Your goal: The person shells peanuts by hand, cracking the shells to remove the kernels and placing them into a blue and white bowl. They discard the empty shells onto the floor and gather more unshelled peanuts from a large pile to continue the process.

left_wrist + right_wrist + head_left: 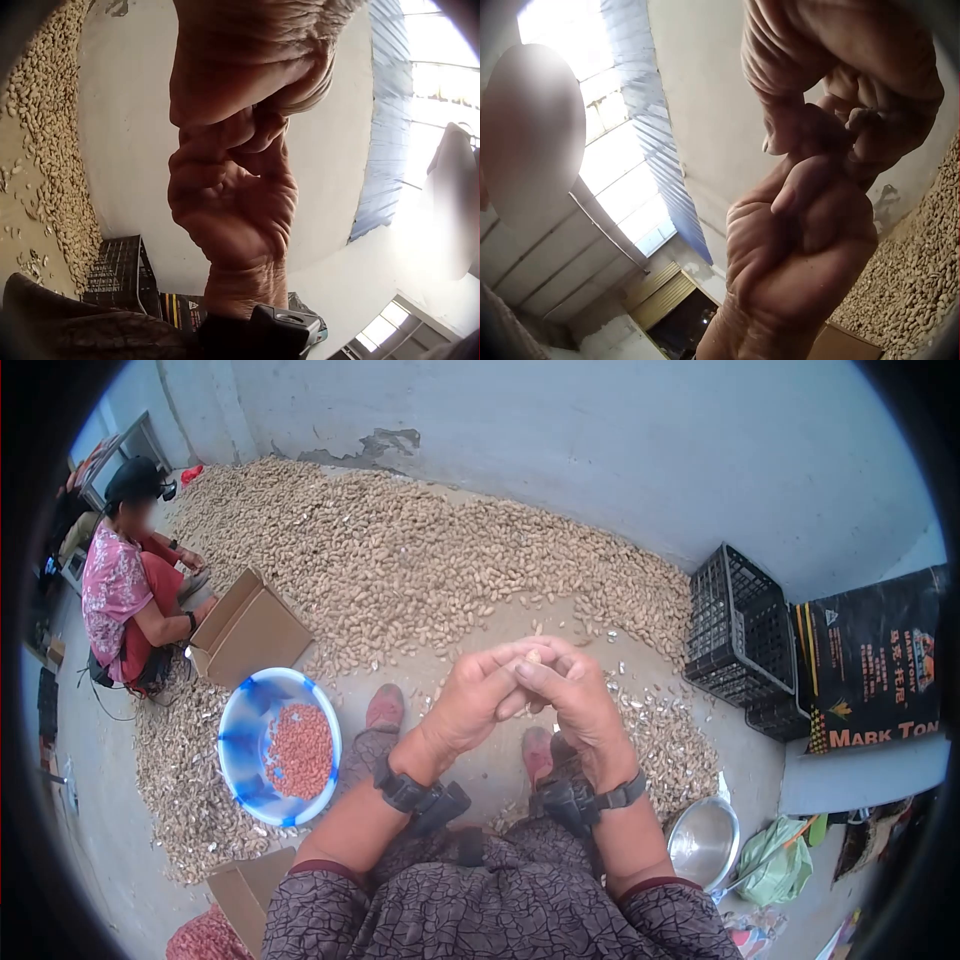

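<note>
Both hands meet in front of the body, above the floor, with their fingertips touching. Between them is a pale peanut (533, 657), mostly covered by the fingers. My left hand (474, 695) pinches it from the left with curled fingers. From the other side my right hand (578, 695) grips it, thumb laid along its near face. In the left wrist view, the right hand (236, 206) faces the camera with bent fingers, and the peanut is hidden. The right wrist view has the left hand (810, 240) below, its fingers tucked under the right hand's.
A wide heap of unshelled peanuts (400, 550) lies along the wall. At left are a blue-white basin (240, 760) of red kernels, a cardboard box (265, 630) and a seated person (125, 580). Black crates (735, 630) and a metal bowl (703, 845) stand at right.
</note>
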Tool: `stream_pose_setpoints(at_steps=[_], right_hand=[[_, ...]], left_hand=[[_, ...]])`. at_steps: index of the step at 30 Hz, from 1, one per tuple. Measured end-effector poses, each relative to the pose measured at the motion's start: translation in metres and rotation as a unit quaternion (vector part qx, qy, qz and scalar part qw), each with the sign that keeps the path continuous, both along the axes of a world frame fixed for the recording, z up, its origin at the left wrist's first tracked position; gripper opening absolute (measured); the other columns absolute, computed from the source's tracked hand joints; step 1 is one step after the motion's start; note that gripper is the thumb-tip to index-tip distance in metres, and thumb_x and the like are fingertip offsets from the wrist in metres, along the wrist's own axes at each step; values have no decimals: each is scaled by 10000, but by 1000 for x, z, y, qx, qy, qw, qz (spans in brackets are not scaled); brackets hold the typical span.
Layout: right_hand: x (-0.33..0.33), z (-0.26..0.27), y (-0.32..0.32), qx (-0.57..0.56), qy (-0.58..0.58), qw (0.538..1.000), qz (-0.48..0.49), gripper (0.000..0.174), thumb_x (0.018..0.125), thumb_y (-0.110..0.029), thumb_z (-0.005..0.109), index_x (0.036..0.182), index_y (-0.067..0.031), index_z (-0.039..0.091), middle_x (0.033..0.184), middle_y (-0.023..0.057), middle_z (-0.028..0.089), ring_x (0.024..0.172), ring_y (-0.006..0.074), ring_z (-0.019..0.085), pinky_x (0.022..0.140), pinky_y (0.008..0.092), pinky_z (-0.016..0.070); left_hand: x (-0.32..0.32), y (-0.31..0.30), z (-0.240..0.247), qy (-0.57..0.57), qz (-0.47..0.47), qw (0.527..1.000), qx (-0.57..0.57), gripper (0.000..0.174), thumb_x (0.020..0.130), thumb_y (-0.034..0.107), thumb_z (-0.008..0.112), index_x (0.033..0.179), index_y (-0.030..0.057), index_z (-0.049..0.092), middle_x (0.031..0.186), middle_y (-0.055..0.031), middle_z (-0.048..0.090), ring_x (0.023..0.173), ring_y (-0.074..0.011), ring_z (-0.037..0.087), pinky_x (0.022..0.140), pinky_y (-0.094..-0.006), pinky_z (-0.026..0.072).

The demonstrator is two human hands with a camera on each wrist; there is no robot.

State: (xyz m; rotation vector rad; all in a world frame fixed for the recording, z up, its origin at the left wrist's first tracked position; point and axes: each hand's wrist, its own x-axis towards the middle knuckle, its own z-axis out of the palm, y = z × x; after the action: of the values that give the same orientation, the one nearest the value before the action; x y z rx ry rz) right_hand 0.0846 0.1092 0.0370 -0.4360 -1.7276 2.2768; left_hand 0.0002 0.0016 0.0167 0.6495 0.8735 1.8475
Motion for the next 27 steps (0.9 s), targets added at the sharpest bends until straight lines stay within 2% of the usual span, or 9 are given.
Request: stream_pose_setpoints(at_steps=[5, 7, 11, 13, 14, 16, 19, 27], right_hand=[[3, 2, 0, -20, 1, 999, 47, 263, 782, -179, 607, 969, 0, 565, 731, -7, 555, 603, 39, 485, 535, 167, 365], [3, 3, 0, -28, 8, 998, 61, 256, 782, -174, 605, 968, -1, 570, 729, -7, 558, 608, 40, 488, 536, 166, 362], [3, 1, 0, -48, 15, 997, 51, 208, 783, -143, 598, 920, 13, 603, 706, -8, 556, 590, 40, 457, 523, 171, 345], [2, 1, -1, -54, 13, 997, 47, 196, 782, -135, 598, 904, 18, 613, 697, -8, 554, 582, 39, 444, 517, 174, 340], [2, 0, -2, -56, 16, 998, 36, 189, 782, -131, 599, 892, 22, 617, 689, -10, 550, 578, 40, 433, 515, 174, 337], [-1, -3, -3, -55, 19, 998, 24, 183, 781, -126, 599, 880, 26, 621, 681, -11, 545, 574, 40, 423, 514, 174, 334], [-5, -6, -8, -67, 28, 997, 10, 187, 777, -134, 607, 868, 29, 622, 665, -10, 545, 563, 43, 432, 501, 174, 336], [-16, -6, -13, -88, 0, 996, -1, 181, 768, -134, 611, 829, 36, 623, 619, -1, 542, 521, 54, 448, 477, 181, 346]], left_hand=[[6, -2, 6, 90, 44, 993, -57, 291, 882, 127, 440, 1120, -26, 509, 644, 48, 463, 485, -11, 332, 476, -164, 313], [7, -3, 11, 161, 56, 982, -83, 295, 887, 139, 429, 1116, -30, 510, 668, 14, 504, 464, -16, 317, 442, -162, 287], [4, -5, -2, 137, 45, 985, -92, 328, 892, 196, 430, 1100, -45, 513, 695, -25, 536, 453, -15, 322, 417, -157, 258], [4, -5, -5, 29, 34, 999, -3, 397, 893, 280, 437, 1083, -58, 518, 692, -46, 543, 454, -18, 333, 428, -150, 254], [6, -6, -5, 30, 33, 999, -3, 397, 893, 280, 437, 1083, -58, 518, 692, -46, 543, 454, -18, 333, 428, -150, 254], [10, -5, -4, 105, 85, 990, -37, 450, 890, 337, 437, 1067, -68, 521, 693, -49, 541, 469, -28, 348, 442, -157, 269], [12, -4, -5, 130, 134, 982, -31, 447, 896, 345, 425, 1034, -66, 536, 678, -44, 533, 481, -39, 350, 456, -165, 285], [12, -9, -10, 119, 184, 973, -71, 404, 903, 319, 420, 923, -56, 568, 649, -30, 517, 498, -47, 372, 483, -170, 302]])
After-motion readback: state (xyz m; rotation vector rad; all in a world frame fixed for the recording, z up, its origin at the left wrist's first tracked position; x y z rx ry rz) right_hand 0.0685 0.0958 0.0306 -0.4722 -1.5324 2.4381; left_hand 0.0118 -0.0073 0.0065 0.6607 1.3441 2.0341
